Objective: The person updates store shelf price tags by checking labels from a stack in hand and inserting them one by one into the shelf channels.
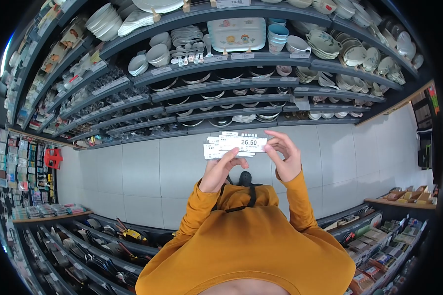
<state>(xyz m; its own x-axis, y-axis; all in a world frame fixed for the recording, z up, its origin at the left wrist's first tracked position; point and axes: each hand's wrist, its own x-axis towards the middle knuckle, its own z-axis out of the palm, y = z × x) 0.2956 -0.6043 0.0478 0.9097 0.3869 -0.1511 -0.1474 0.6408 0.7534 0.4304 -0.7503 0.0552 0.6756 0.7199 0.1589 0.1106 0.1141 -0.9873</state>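
A small fanned stack of white price labels (pixel 212 150) is in front of my body at the middle of the view; the top one reads 26.50. My left hand (pixel 223 168) holds the stack from below, its thumb on top at the lower edge. With thumb and fingertips, my right hand (pixel 285 155) pinches the right end of the top label (pixel 249 143). Both arms are in orange sleeves.
Shelves of bowls (pixel 158 55), cups (pixel 278 34) and a patterned tray (pixel 237 34) curve across the top. Grey floor tiles (pixel 138 169) lie below them. A red stool (pixel 53 159) is at left, and more stocked shelves (pixel 79 241) stand behind me.
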